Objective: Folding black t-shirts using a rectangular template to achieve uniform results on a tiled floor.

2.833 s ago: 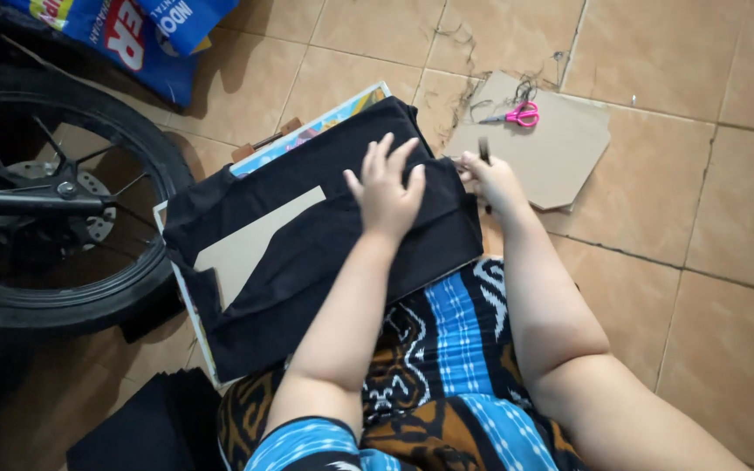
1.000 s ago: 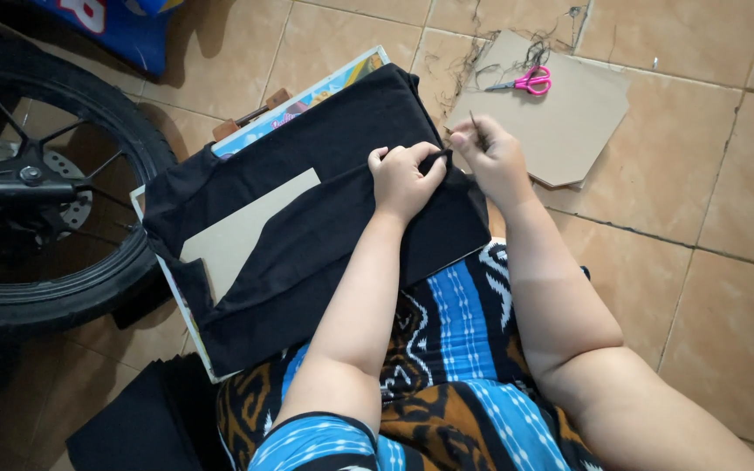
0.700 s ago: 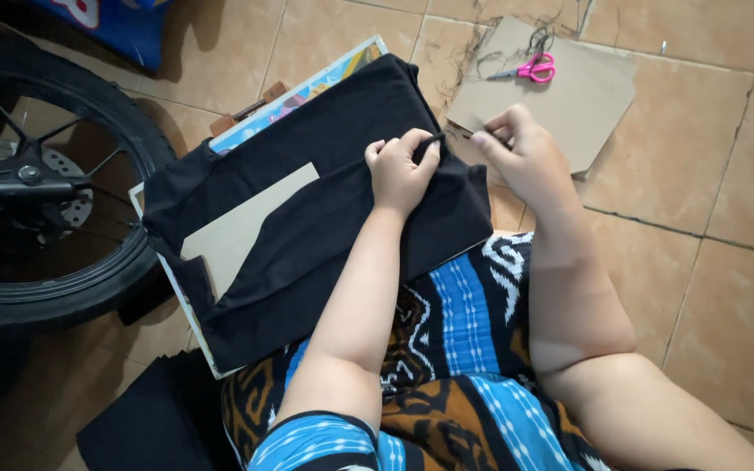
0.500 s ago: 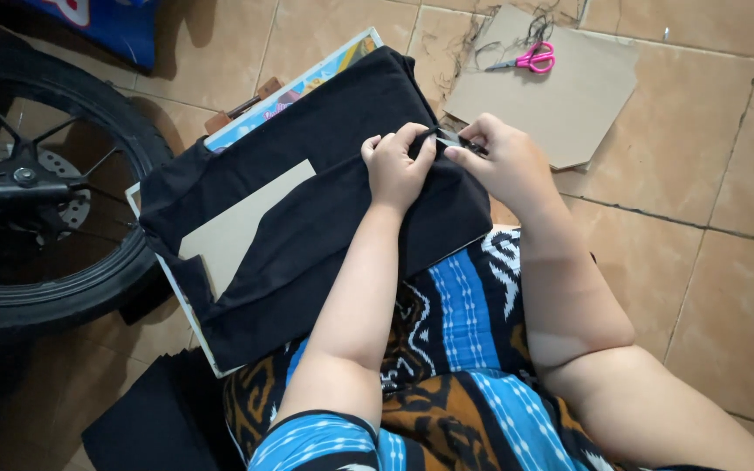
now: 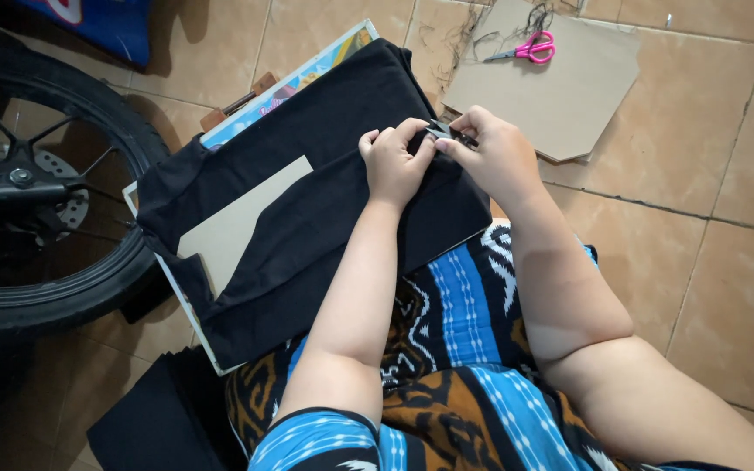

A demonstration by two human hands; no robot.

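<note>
- A wheel (image 5: 37,187) with black tyre and spokes stands at the far left, on the tiled floor (image 5: 726,262), just beside the work.
- A blue bag (image 5: 98,22) lies at the top left corner, partly out of view.
- A dark stack (image 5: 163,419) of cloth lies on the floor at the lower left, next to the person's patterned skirt (image 5: 447,349).
- A flat board (image 5: 303,78) with a colourful edge rests partly on the lap; black cloth (image 5: 307,201) is spread over it and covers most of it.
- A pale card piece (image 5: 237,218) lies on the cloth's left part, with cloth folded over its lower and right edges.
- The left hand (image 5: 394,161) rests on the cloth near its upper right edge, fingers curled, thumb and forefinger pinching a fold of the cloth.
- The left forearm runs down from that hand across the cloth to the lower middle, hiding part of cloth and skirt.
- The right hand (image 5: 495,153) meets the left at the same edge; its fingertips are pressed together on a small dark thing (image 5: 447,133), too small to tell what it is.
- The two hands touch at the fingertips; the right arm bends back to the lower right corner.
- A cardboard sheet (image 5: 560,87) lies on the floor just past the right hand.
- Pink scissors (image 5: 530,48) lie on the sheet's far edge, well apart from both hands, with dark threads (image 5: 469,35) scattered beside them.
</note>
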